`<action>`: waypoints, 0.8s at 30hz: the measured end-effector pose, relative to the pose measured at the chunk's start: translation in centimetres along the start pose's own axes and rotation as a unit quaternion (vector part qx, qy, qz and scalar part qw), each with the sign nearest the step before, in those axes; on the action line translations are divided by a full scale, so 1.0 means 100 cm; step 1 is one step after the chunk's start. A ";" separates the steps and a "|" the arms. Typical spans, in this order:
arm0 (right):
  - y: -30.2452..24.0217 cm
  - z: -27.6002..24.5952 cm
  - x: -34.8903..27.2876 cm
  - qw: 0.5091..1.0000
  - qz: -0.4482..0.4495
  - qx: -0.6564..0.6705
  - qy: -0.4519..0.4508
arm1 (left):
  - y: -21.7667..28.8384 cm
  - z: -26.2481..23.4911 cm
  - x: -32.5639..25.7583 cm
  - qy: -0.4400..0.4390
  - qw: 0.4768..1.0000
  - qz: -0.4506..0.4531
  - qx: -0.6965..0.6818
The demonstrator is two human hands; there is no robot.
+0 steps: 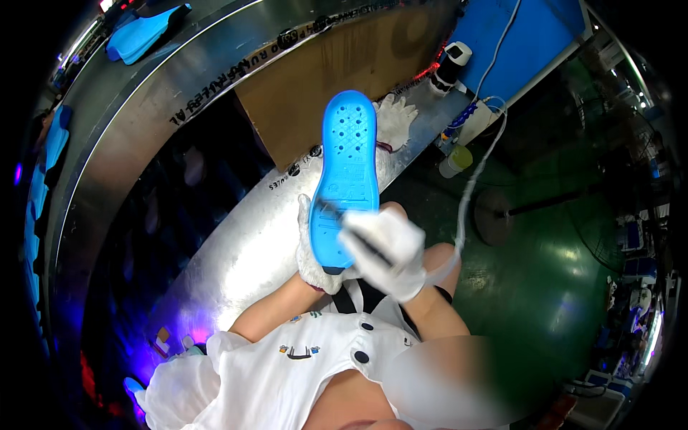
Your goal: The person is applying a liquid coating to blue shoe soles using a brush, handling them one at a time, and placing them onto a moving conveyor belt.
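Note:
My left hand (314,254), in a white knit glove, holds a bright blue shoe sole (347,165) by its lower end, the sole pointing up and away from me with small holes near its far tip. My right hand (387,251), also in a white glove, is blurred and holds a thin dark tool (356,231) across the lower part of the sole. A white cord (469,186) runs from my right hand up toward the bench.
A metal bench (236,251) with a brown board (337,79) lies ahead. A spare white glove (395,115), a small white device (451,64) and a yellow-capped bottle (456,160) sit at its right end. More blue soles (143,32) lie on the far curved conveyor. Green floor is at right.

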State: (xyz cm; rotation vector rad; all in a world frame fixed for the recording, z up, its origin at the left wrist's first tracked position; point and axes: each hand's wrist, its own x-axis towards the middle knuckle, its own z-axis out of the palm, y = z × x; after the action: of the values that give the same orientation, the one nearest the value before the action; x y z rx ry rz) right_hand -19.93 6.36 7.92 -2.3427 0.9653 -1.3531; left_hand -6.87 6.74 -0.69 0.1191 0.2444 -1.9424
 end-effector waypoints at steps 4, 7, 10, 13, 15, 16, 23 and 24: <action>-0.009 0.000 -0.004 0.989 0.052 0.137 -0.002 | 0.010 -0.008 0.005 -0.138 0.988 -0.075 -0.006; 0.004 0.004 -0.007 0.979 0.159 0.097 0.077 | 0.016 -0.020 0.003 -0.114 0.985 -0.131 -0.021; -0.025 0.008 -0.017 0.998 0.037 0.052 -0.012 | 0.013 0.016 0.003 -0.151 0.984 -0.058 0.072; -0.010 0.012 -0.026 0.963 0.201 0.177 0.009 | 0.024 -0.015 0.011 -0.110 0.990 -0.048 0.075; 0.009 0.017 -0.023 0.970 0.185 0.117 0.109 | 0.027 -0.023 0.014 -0.086 0.993 -0.053 0.055; 0.010 0.015 -0.021 0.989 0.099 0.027 0.109 | 0.029 -0.018 0.015 -0.095 0.991 -0.052 0.072; -0.007 0.013 -0.017 0.940 0.277 0.159 0.118 | 0.043 -0.025 0.018 -0.095 0.983 -0.133 0.086; 0.007 0.013 -0.018 0.975 0.162 0.115 0.095 | 0.044 -0.012 0.017 -0.103 0.982 -0.146 0.061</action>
State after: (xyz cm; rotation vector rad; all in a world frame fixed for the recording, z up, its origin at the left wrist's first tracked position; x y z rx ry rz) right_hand -19.71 6.93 5.65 -1.8203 1.1200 -1.4810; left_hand -3.50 3.87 -2.74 -0.0412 0.0036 -2.2444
